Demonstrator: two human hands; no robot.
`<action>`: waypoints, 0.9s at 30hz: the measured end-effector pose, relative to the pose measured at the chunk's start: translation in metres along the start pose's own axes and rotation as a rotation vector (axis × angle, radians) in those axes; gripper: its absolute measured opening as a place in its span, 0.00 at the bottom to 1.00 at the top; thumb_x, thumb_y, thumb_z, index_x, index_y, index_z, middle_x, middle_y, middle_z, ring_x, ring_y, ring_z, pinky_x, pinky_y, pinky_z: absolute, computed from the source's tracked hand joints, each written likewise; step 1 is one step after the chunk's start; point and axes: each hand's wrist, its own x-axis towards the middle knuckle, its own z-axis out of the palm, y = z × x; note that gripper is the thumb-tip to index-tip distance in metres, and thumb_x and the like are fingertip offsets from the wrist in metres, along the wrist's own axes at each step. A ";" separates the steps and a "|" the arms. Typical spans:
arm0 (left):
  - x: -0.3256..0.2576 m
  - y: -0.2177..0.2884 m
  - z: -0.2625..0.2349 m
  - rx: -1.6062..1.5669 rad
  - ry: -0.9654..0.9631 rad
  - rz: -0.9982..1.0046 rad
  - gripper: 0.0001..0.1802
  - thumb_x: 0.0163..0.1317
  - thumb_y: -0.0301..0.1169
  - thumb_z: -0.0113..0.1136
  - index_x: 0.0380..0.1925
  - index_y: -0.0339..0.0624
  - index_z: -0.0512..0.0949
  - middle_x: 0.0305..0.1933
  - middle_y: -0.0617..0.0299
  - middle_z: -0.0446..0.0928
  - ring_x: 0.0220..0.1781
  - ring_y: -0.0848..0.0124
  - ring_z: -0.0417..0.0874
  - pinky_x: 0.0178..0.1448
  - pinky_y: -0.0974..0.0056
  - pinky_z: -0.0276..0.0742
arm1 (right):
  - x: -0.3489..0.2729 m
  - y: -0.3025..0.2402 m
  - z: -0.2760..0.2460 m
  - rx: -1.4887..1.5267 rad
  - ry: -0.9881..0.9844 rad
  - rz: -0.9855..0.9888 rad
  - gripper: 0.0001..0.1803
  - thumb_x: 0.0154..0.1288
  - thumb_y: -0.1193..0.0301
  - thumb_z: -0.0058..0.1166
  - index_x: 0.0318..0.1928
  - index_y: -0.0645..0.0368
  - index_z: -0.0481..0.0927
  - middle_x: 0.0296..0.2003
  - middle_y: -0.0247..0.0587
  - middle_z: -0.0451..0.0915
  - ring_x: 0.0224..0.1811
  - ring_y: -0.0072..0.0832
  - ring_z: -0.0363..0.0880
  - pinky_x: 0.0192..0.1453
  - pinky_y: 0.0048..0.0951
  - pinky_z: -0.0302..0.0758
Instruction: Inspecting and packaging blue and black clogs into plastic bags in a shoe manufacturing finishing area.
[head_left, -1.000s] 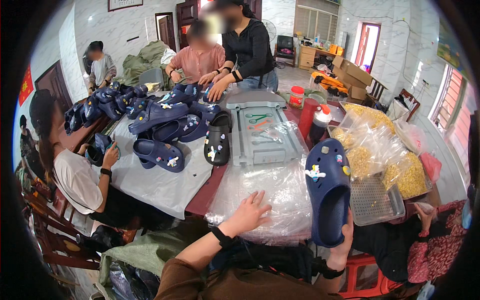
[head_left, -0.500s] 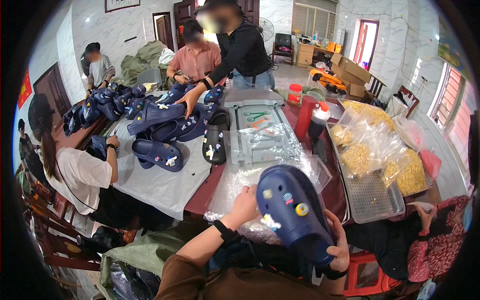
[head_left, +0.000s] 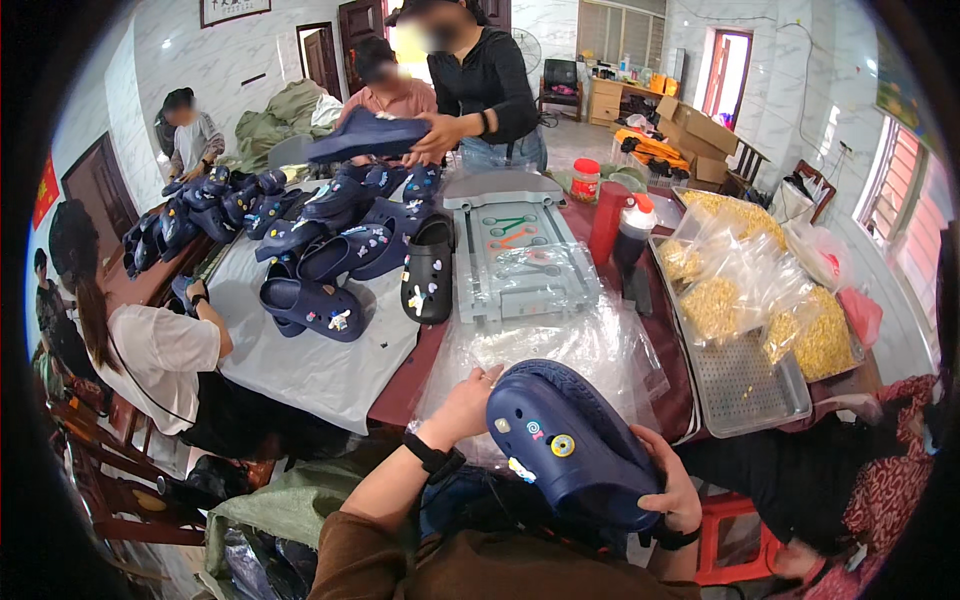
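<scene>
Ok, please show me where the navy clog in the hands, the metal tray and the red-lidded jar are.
navy clog [head_left: 575,445], head view, on its rounded toe top.
metal tray [head_left: 745,385], head view, on its bare perforated floor.
red-lidded jar [head_left: 585,181], head view, on its body.

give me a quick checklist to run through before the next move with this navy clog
1. Clog held firmly: the right hand cups the heel end of the navy clog: ok.
2. Left hand placed: it is at the toe side, against the clear plastic bags; whether it holds a bag, cannot tell.
3. Charms seated: small round charms show on the upper: ok; how tightly they sit, cannot tell.
4. Working room ahead: the grey plastic tray and metal mesh tray crowd the table edge: not ok.
5. Co-workers out of the way: their hands are at the far shoes: ok.
</scene>
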 end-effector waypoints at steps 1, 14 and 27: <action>-0.001 0.001 -0.001 0.018 -0.012 -0.040 0.27 0.57 0.35 0.64 0.59 0.45 0.78 0.67 0.45 0.73 0.59 0.42 0.77 0.57 0.50 0.83 | 0.000 0.000 -0.002 -0.013 0.017 0.011 0.68 0.32 0.61 0.82 0.74 0.70 0.57 0.67 0.53 0.69 0.71 0.38 0.69 0.78 0.35 0.58; 0.021 0.029 -0.059 -0.348 0.129 -0.239 0.15 0.72 0.32 0.55 0.54 0.41 0.82 0.59 0.47 0.80 0.59 0.45 0.80 0.62 0.53 0.76 | -0.009 -0.005 -0.018 -0.145 -0.120 0.022 0.66 0.32 0.60 0.80 0.74 0.69 0.60 0.68 0.47 0.68 0.70 0.35 0.66 0.77 0.33 0.55; 0.023 0.076 -0.080 -0.268 0.335 -0.152 0.19 0.69 0.27 0.57 0.58 0.38 0.80 0.66 0.50 0.75 0.69 0.48 0.70 0.70 0.50 0.69 | -0.003 0.000 -0.011 -0.345 0.062 -0.065 0.62 0.37 0.61 0.79 0.74 0.66 0.61 0.66 0.49 0.69 0.69 0.37 0.69 0.75 0.33 0.60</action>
